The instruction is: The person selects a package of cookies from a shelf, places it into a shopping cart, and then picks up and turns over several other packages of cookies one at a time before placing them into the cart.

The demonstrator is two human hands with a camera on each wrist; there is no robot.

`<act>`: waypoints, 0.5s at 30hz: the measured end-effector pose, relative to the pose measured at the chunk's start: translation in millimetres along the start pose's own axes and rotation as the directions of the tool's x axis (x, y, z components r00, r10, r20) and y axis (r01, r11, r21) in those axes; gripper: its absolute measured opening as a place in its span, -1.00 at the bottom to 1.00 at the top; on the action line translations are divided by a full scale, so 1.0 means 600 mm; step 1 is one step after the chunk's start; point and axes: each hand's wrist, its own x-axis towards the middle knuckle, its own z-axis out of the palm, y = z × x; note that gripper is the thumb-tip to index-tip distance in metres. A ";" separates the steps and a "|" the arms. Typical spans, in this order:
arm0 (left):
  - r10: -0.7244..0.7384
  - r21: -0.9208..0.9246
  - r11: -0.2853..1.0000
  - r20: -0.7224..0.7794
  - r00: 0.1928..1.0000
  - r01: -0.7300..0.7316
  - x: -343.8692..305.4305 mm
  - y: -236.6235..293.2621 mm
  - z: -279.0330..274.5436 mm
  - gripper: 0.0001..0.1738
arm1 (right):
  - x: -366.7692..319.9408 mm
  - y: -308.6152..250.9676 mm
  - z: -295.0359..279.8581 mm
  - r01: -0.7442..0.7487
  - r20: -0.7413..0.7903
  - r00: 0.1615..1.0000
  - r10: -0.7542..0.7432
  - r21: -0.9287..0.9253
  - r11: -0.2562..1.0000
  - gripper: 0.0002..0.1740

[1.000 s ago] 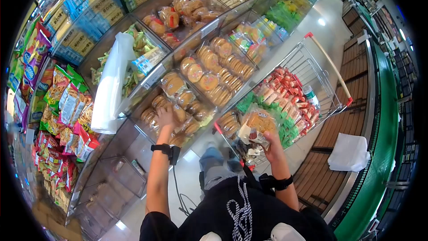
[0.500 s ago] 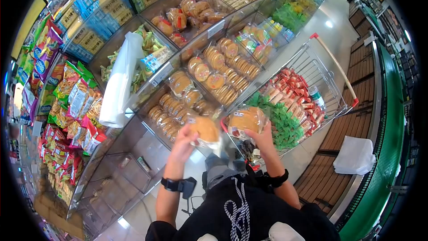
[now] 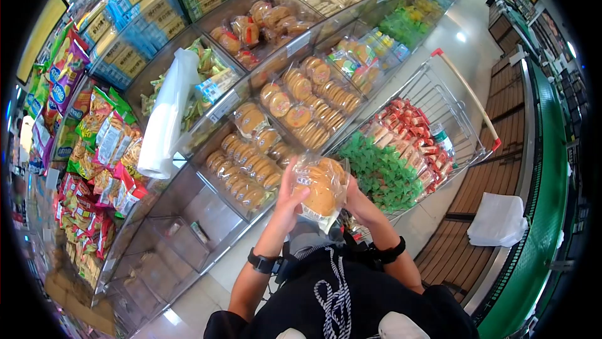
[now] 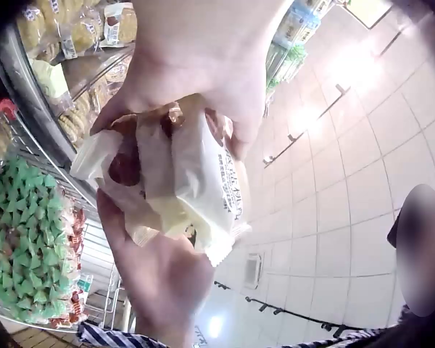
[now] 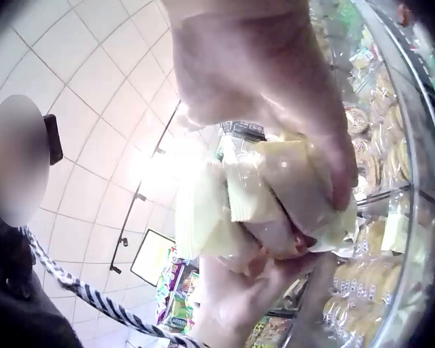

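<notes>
In the head view, a stack of wrapped round biscuits [image 3: 318, 190] is held at chest height between both hands. My left hand [image 3: 290, 198] grips its left side, thumb over the front wrapper; my right hand [image 3: 359, 204] holds its right side. The left wrist view shows several white-edged packets [image 4: 203, 181] pressed together, with my left hand [image 4: 196, 65] curled over them and my right hand [image 4: 159, 268] at the other side. In the right wrist view the packets [image 5: 275, 196] sit between my right hand [image 5: 261, 80] and my left hand [image 5: 235, 297].
Just beyond the hands is a bin of packed biscuits [image 3: 241, 170]. A shopping cart [image 3: 464, 113] at the right holds green-wrapped [image 3: 382, 173] and red-wrapped items [image 3: 407, 119]. A plastic bag roll [image 3: 166, 113] stands on the shelf edge; white bags [image 3: 497, 220] lie at the right.
My left hand left the bin with a biscuit packet and came in toward the chest. My right hand moved left with its packet, and the packets are now together between both hands.
</notes>
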 end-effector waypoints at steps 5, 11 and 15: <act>-0.077 -0.216 0.975 -0.089 0.993 0.056 -0.014 0.005 0.022 -0.16 | -0.004 0.014 -0.015 0.241 0.158 0.966 -0.204 -0.273 0.931 0.30; 0.021 -0.092 0.995 -0.083 0.996 -0.029 -0.028 0.010 0.048 -0.16 | -0.004 -0.005 -0.033 0.324 0.222 0.939 -0.262 -0.321 0.890 0.47; 0.082 0.007 0.997 0.030 0.996 -0.082 -0.021 0.019 0.042 -0.04 | -0.025 -0.013 -0.019 0.317 0.215 0.943 -0.254 -0.350 0.881 0.48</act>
